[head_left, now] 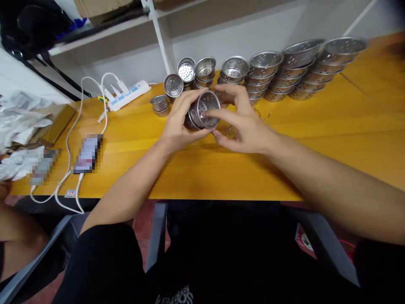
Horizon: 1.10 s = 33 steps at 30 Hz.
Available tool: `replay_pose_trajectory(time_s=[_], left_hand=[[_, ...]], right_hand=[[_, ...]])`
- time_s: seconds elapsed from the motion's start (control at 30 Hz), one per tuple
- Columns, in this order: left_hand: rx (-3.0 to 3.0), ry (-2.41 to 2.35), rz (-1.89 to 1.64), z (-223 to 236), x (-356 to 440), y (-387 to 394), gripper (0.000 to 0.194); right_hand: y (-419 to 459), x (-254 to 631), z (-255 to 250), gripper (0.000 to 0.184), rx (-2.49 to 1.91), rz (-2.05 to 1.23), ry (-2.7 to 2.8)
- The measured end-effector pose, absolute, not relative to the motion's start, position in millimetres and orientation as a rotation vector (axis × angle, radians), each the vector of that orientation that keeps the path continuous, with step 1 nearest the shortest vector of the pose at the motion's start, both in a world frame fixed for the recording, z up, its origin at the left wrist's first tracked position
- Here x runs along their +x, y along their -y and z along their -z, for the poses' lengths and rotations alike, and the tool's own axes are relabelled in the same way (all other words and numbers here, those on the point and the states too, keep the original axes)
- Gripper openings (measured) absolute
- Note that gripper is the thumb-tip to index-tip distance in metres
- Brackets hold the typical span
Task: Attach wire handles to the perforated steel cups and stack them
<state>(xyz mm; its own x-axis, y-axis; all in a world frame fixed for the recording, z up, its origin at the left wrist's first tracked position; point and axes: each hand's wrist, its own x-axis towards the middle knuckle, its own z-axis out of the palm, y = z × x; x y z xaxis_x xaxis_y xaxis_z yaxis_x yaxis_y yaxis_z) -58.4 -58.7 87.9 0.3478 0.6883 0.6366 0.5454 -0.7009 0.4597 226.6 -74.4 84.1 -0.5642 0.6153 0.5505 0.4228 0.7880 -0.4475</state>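
My left hand [179, 122] is closed round a small perforated steel strainer cup [205, 110], held tilted above the yellow table [221, 164] with its open mouth turned toward me. My right hand [243, 120] grips the same cup from the right, with the thumb at its rim and the fingers curled over the top. Just behind the hands stand several more small strainer cups [173, 85], some stacked, some lying on their sides. Something clear lies on the table partly hidden under my right hand.
Stacks of larger perforated steel bowls [300, 67] run along the table's back right. A white power strip [128, 95] with cables lies at back left. Two phones [87, 154] and crumpled white packaging [19, 122] are on the left. A white shelf post [161, 38] rises behind.
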Motion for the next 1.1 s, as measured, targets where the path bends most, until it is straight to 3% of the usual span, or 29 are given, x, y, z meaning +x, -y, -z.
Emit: replay_pose_trajectory(time_s=[0.27, 0.6, 0.8, 1.1], left_hand=[[2.424, -1.124, -1.137, -95, -63, 54, 0.083], [2.499, -1.054, -1.057, -94, -66, 48, 0.086], [2.515, -1.064, -1.062, -90, -69, 46, 0.084], [2.677, -0.996, -1.100, -78, -92, 27, 0.105]], right_hand=[[69, 234, -81, 0.071, -0.770, -0.347, 2.249], [69, 227, -76, 0.085, -0.792, -0.323, 2.177], [68, 229, -73, 0.084, -0.766, -0.347, 2.155], [57, 241, -69, 0.070, -0.808, -0.167, 2.074]])
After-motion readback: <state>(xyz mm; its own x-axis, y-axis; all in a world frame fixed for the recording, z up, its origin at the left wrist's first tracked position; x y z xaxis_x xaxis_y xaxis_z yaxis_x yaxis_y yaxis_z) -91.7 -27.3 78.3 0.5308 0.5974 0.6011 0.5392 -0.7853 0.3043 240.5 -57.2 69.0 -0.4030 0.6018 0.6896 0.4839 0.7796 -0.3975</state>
